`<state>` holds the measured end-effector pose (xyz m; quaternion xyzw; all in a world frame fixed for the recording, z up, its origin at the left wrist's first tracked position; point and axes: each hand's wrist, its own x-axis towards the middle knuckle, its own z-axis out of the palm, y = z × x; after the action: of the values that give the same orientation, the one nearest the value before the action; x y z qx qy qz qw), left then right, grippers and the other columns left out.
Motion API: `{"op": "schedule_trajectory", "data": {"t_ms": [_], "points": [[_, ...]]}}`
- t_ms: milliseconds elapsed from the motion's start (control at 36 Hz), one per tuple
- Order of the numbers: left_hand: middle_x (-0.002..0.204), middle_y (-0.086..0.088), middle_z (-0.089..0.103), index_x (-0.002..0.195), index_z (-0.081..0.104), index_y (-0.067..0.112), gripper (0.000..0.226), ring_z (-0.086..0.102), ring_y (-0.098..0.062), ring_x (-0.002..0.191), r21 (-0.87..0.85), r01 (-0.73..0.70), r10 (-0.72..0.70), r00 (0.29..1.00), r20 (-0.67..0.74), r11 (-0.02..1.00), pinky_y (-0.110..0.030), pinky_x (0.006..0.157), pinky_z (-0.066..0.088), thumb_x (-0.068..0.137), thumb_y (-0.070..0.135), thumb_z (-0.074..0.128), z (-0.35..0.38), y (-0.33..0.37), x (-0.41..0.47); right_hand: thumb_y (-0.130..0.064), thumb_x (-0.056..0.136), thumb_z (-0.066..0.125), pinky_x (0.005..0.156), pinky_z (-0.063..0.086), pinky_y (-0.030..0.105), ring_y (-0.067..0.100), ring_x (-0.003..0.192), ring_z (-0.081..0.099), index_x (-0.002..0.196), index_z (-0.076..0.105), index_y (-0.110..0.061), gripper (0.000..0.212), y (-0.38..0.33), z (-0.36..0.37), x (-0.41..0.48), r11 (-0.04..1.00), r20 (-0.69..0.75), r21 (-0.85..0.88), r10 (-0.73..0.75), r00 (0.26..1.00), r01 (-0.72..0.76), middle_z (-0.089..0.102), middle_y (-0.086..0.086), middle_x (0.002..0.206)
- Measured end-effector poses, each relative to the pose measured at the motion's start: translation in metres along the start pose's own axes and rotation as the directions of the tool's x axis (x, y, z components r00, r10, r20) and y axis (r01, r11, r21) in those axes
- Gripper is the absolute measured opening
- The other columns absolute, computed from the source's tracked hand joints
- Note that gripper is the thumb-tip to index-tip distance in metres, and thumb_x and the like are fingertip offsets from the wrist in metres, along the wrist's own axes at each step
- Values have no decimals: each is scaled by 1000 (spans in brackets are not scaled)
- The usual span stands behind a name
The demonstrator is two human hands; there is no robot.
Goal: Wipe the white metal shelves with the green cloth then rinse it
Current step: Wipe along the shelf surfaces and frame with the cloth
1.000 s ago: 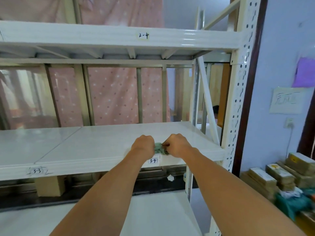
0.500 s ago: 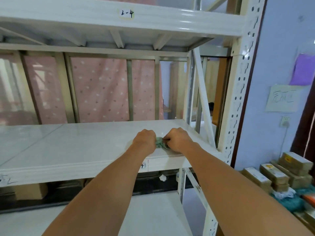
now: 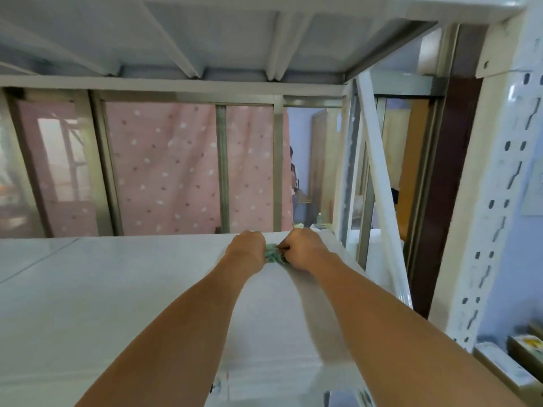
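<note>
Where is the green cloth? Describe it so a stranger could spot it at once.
Start at the white metal shelf that fills the lower half of the view, and follow both bare forearms to its far right corner. There the left hand and right hand close together around the green cloth, bunched small between the fists. It is the only green thing on the pale shelf.

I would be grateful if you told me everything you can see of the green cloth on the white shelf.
The green cloth is soft, pale green fabric, bunched into a small wad. Only a narrow strip of it shows, between the left hand and the right hand, which both close over it with knuckles up. It lies pressed on the flat top of the white metal shelf, far in, near the shelf's back edge and toward its right end. Its full size and any pattern are hidden.
</note>
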<state>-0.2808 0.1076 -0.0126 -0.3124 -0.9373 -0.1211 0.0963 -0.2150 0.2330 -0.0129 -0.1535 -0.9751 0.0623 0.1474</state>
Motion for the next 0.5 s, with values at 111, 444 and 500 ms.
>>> {"op": "schedule_trajectory", "data": {"t_ms": [111,444,500], "points": [[105,-10,67,110,71,11,24,64,-27,95,-12,22,-22,1000,1,1000,-35,84,56,89,17,62,9,-2,37,-21,92,58,82,42,22,29,112,60,119,74,-29,32,13,8,39,1000,6,17,-10,1000,10,69,3,118],[77,-5,54,102,69,9,16,53,-22,77,152,9,-8,1000,-6,988,-28,70,44,91,18,62,25,29,107,-29,95,56,95,51,31,33,109,62,122,73,-28,32,51,16,94,997,19,41,65,998,-66,67,7,122],[84,-7,58,104,69,9,18,58,-24,82,151,-2,3,1000,-7,989,-30,73,46,91,18,62,29,38,112,-26,93,57,91,53,32,33,104,63,118,74,-22,31,59,16,95,992,-1,68,108,994,-107,69,10,116]]}}
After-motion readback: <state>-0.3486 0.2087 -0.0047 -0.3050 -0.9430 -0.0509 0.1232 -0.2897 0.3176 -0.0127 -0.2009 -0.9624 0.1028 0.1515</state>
